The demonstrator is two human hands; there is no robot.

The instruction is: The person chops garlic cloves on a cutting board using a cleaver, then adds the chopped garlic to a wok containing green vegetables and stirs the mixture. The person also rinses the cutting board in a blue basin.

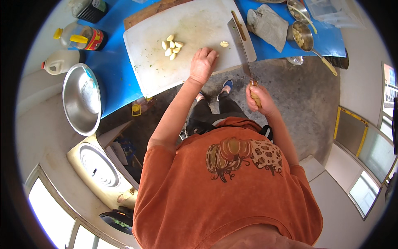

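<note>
The orange shirt [226, 186] worn by the person is occupying the area nearest the camera. Beyond it, the right hand [261, 98] is holding a knife [242, 49]; its grip is wrapping around the wooden handle, and the wide metal blade is pointing away from the body, passing over the right edge of the white chopping board [190, 25]. Contact between blade and board is not showing clearly. The left hand [204, 64] is resting at the near edge of the board with its fingers curling inward; whether its grip is pinching anything is remaining hidden from this angle, so its state cannot be told. A cluster of pale garlic cloves [172, 47] is lying on the left half of the board, and one single clove [224, 44] is lying apart, between the left hand and the blade. The white board is overlying a brown wooden board [145, 14] on the blue counter [120, 79]. A grey cloth [268, 28] is lying to the right of the boards, and a steel bowl [83, 101] is standing to the left. Handling, as judged: the knife is probably feeling stiff and fairly heavy toward the blade, so the hold should be staying on the handle, clear of the edge. The cloves are probably being light, firm and slightly slippery; fingertips should be taking each by its rounded sides.
</note>
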